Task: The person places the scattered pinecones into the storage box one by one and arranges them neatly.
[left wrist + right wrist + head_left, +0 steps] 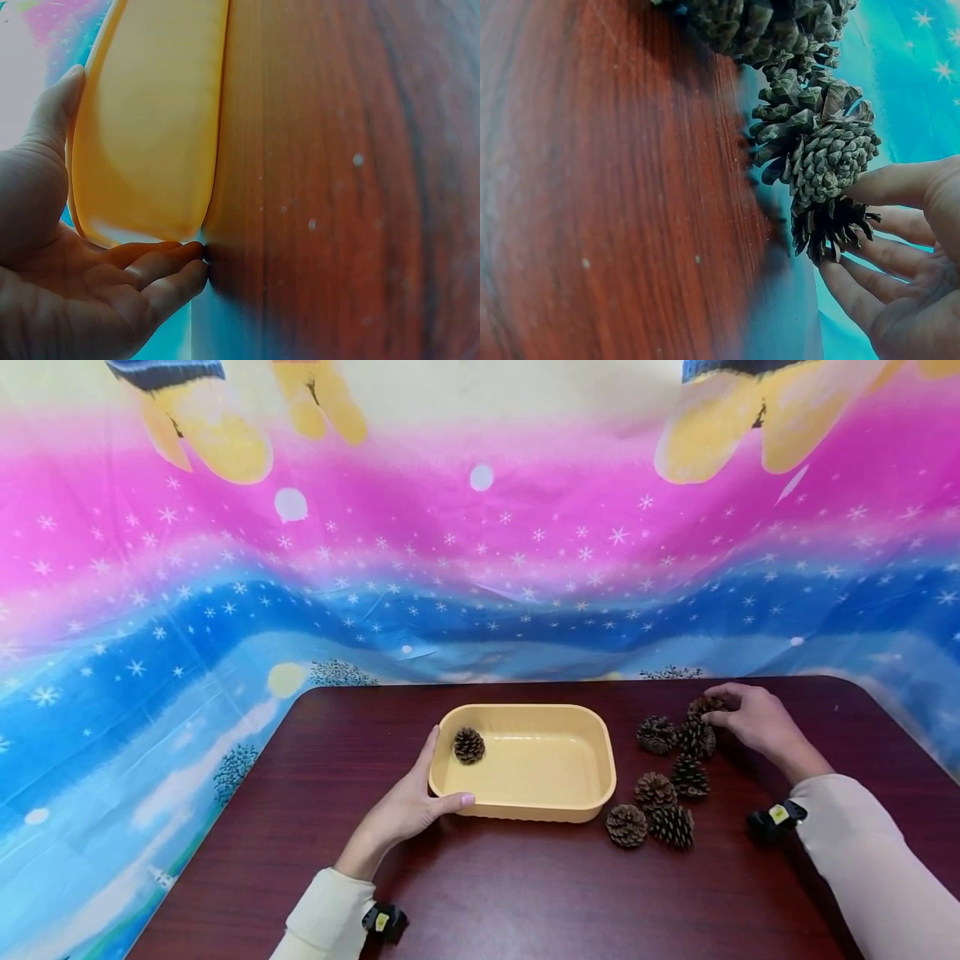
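Note:
A yellow plastic basin (536,768) lies on the table, with a single pine cone (469,746) inside at its left end. My left hand (405,797) holds the basin's left end, the thumb at the near rim and the fingers along the outer side; the left wrist view shows those fingers (169,274) low against the wall. On the right, my right hand (761,731) has thumb and fingers around the farthest pine cone (703,707) of a loose group. In the right wrist view the thumb (892,182) touches this dark cone (832,225), close against its neighbours.
Several more pine cones (690,775) lie in an uneven column right of the basin, the nearest cone (626,825) close to its front right corner. The dark red wooden table (517,885) meets a snowflake-patterned cloth (487,610) at its back edge.

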The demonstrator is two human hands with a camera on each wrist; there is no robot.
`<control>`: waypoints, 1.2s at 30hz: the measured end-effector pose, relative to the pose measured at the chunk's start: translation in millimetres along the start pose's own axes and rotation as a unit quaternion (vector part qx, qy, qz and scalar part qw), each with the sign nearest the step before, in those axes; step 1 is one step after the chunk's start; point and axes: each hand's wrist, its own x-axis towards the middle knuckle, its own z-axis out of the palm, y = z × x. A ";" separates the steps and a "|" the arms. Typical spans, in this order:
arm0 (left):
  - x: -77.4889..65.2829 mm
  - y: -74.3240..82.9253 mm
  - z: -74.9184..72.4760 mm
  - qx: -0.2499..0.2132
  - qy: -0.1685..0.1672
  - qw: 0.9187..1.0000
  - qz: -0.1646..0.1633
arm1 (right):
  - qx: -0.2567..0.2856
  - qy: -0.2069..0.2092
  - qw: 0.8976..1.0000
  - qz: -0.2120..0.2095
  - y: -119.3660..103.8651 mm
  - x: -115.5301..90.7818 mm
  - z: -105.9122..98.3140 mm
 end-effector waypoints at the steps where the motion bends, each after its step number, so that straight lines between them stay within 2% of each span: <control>1: -0.1 0.0 0.1 0.000 0.000 1.000 0.000 | 0.000 0.001 1.000 0.001 0.1 -0.2 0.0; 36: 0.1 2.3 -0.1 0.003 0.000 1.000 -0.004 | 0.007 0.006 1.000 0.007 0.7 -3.5 1.9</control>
